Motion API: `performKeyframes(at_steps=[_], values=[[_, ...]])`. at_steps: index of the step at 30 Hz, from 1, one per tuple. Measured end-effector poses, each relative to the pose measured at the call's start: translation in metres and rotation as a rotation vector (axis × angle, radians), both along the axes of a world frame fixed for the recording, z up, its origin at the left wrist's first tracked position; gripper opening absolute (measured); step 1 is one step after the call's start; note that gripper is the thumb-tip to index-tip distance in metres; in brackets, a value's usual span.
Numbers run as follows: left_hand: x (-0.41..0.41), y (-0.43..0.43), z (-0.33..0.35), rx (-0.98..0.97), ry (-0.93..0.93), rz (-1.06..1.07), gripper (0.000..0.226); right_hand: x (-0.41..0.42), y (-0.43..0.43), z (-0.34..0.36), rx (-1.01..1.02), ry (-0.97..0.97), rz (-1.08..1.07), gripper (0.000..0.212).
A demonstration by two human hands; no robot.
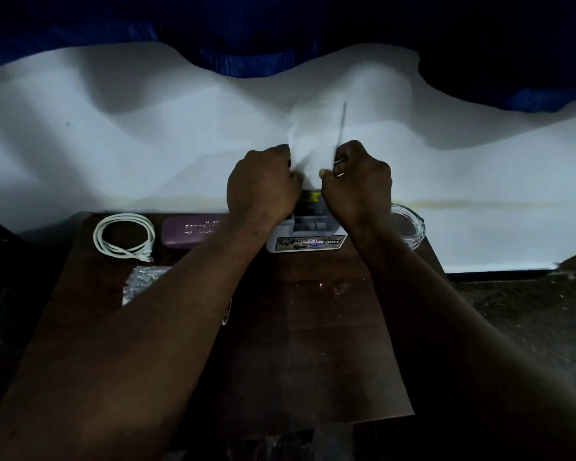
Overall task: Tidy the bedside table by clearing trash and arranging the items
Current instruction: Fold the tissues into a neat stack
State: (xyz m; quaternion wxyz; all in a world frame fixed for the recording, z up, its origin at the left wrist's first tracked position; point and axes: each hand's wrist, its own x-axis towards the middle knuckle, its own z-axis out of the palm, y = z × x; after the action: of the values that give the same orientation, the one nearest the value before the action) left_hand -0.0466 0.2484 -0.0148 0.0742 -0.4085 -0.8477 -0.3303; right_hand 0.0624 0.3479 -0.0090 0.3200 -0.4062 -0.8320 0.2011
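Head view: I see both my hands raised over the far edge of the worktop [313, 327], each fisted on one side of a white tissue [311, 151]. My left hand [263, 188] grips the tissue's left edge, my right hand [356, 184] its right edge, and the sheet stands up between them against the pale bedsheet [113, 144] behind. A thin dark stick [342, 123] rises from the right hand beside the tissue; I cannot tell what it is.

Under the hands, at the back of the worktop, sits a white box [308, 242] with a printed label, partly hidden by my wrists. Left of it lies a purple case [190, 232], and further left a coiled white cable [123, 236]. A crinkled clear wrapper [143, 282] lies just in front of the cable, partly under my left forearm. A glass ashtray [409, 226] sits at the back right corner, near my right wrist.
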Motion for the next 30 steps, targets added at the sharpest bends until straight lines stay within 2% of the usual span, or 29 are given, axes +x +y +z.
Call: performKeyframes(at_steps=[5, 12, 17, 21, 25, 30], values=[[-0.0035, 0.0003, 0.0039, 0.091, -0.135, 0.025, 0.025, -0.0009, -0.0007, -0.0049, -0.001, -0.048, 0.018, 0.021], [-0.0052, 0.0022, -0.0023, 0.086, -0.115, 0.019, 0.033, -0.0002, -0.0022, 0.0005, 0.021, 0.057, -0.019, 0.018], [-0.0057, 0.0029, -0.0012, 0.102, -0.145, 0.033, 0.045, 0.0011, -0.0034, -0.0016, 0.004, -0.033, -0.026, 0.018], [-0.0038, 0.0025, -0.0012, 0.088, -0.117, 0.03, 0.028, 0.0019, -0.0041, -0.0009, -0.011, -0.006, -0.029, 0.02], [-0.0017, 0.0024, 0.0032, 0.144, -0.121, 0.056, 0.031, 0.0027, -0.0037, 0.003, 0.005, 0.067, -0.067, 0.017], [-0.005, 0.0002, -0.0009, 0.073, -0.084, 0.048, 0.028, 0.0042, -0.0017, -0.0019, -0.061, -0.018, -0.042, 0.016]])
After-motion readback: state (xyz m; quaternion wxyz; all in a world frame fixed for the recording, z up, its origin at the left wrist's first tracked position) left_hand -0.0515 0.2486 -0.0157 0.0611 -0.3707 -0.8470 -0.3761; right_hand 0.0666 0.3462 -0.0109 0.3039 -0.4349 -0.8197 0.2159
